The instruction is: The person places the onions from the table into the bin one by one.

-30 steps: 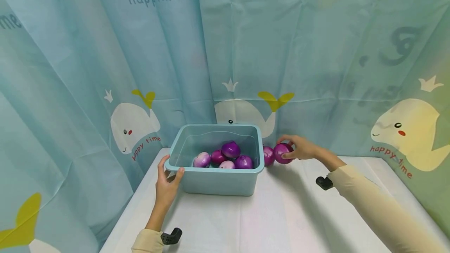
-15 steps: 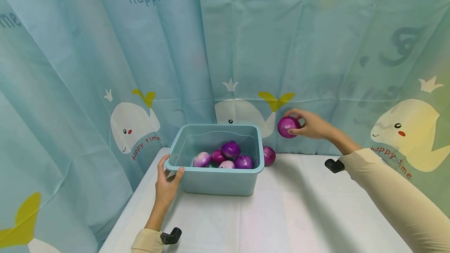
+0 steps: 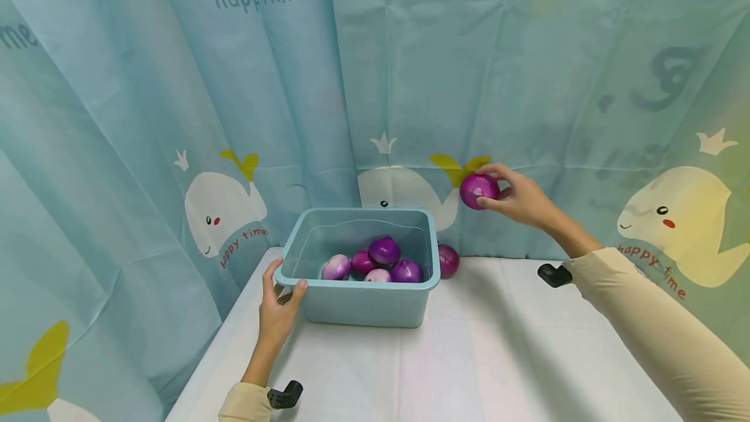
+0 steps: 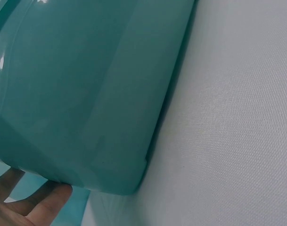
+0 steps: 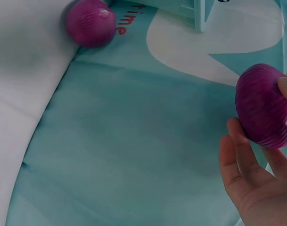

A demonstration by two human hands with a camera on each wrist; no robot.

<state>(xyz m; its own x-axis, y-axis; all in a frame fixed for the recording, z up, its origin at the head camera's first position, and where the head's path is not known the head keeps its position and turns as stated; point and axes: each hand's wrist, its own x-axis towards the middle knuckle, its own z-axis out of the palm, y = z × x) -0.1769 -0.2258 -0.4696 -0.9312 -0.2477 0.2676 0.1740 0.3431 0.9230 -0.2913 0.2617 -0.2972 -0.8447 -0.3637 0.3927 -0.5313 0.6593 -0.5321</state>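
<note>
My right hand (image 3: pixel 523 200) holds a purple-red onion (image 3: pixel 479 191) in the air, right of the bin and higher than its rim. In the right wrist view the thumb and fingers grip that onion (image 5: pixel 263 106) from two sides. At the front left corner of the light blue plastic bin (image 3: pixel 363 305), my left hand (image 3: pixel 278 314) holds the rim, thumb at the front and fingers on the left side. Several onions (image 3: pixel 384 249) lie inside the bin, some purple and some paler. Another onion (image 3: pixel 448 261) sits on the table against the bin's right side, partly hidden by it.
A white cloth covers the table (image 3: pixel 469 357). Behind it and along the left hangs a blue curtain (image 3: pixel 422 83) with whale prints, close to the bin's back. Each wrist wears a black device (image 3: pixel 286 394).
My right hand has lifted the onion off the table, up beside the bin, then slightly higher and left. The left hand and the bin have stayed in place.
</note>
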